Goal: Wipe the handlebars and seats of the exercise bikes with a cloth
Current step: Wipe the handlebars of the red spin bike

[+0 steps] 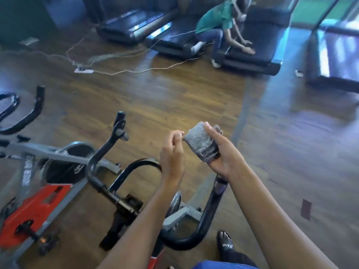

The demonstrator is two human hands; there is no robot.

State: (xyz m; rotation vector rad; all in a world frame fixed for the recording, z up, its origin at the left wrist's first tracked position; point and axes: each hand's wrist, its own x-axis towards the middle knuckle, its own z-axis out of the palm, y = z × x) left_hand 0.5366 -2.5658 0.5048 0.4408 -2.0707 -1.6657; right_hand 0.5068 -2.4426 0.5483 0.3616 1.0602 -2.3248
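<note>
Right hand: thumb and fingers wrapped round a folded grey cloth. Left hand: fingertips pinching the cloth's left edge. Cloth held in the air above the near bike's handlebars, touching no bar. Progress: no wiping under way, apparently refolding; seat unseen. Long axis along the right palm, rounded fold pointing away from the person.

The wooden floor bears an exercise bike, black treadmills and a white power strip.
</note>
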